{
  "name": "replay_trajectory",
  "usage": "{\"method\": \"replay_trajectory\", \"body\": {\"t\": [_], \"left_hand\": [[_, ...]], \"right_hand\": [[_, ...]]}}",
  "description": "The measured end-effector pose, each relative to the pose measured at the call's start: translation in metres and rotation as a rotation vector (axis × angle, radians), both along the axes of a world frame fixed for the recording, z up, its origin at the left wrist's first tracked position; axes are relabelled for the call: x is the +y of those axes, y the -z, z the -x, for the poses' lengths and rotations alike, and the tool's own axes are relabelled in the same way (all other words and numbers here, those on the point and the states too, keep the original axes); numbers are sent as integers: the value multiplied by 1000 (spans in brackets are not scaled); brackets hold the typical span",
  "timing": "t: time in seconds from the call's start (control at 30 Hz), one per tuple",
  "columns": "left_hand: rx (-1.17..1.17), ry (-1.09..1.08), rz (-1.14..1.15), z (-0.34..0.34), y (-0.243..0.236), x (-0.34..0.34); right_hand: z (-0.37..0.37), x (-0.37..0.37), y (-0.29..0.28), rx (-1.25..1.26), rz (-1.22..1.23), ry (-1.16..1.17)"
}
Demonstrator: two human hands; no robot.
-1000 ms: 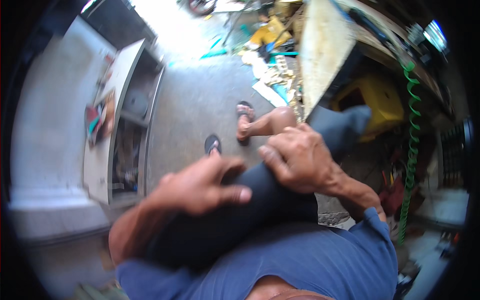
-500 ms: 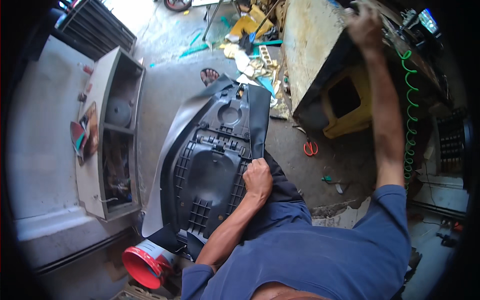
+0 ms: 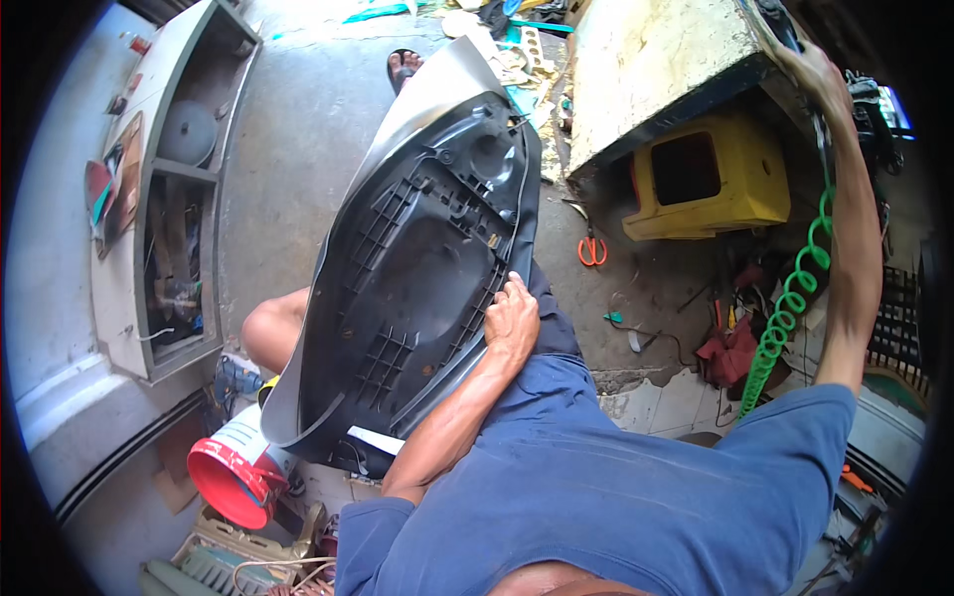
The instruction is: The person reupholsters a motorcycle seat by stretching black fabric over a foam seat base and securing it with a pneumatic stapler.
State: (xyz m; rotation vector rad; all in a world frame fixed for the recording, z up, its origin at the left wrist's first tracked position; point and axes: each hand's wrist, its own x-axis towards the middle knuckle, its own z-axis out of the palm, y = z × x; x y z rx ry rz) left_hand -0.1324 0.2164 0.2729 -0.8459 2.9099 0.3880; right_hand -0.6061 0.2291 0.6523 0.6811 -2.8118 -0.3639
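A black plastic seat base (image 3: 397, 273), ribbed side up, lies across my lap with grey and black covering (image 3: 432, 74) around it. My left hand (image 3: 512, 318) is closed on its right edge, fingers curled over the covering. At the bench's far right, my right hand (image 3: 815, 74) grips a dark tool (image 3: 775, 25), partly hidden, beside a green coiled hose (image 3: 795, 298) that hangs down along my forearm.
A low cabinet (image 3: 119, 278) stands left, a red-and-white bucket (image 3: 229, 467) lower left. A worn bench (image 3: 656, 60) shelters a yellow plastic shell (image 3: 755, 189). Orange-handled scissors (image 3: 591, 248) lie on the floor. Scraps (image 3: 502, 40) litter it farther off.
The seat piece has flipped into view, underside up, then tilted further right. My left hand moved to its right edge. My right hand left it and rose to the bench's right.
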Motion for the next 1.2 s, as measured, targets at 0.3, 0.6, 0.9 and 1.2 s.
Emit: {"method": "replay_trajectory", "body": {"t": [0.3,0.6,0.9,1.2], "left_hand": [[-23,-1,19,-6,8,-1],[66,-107,48,-2,20,5],[90,-180,-41,0,20,12],[252,-190,-63,-5,26,8]], "right_hand": [[-233,78,137,-732,934,-176],[-312,-12,258,-1100,6,-247],[-320,-42,274,-976,-282,-391],[-322,-46,261,-1082,-232,-378]]}}
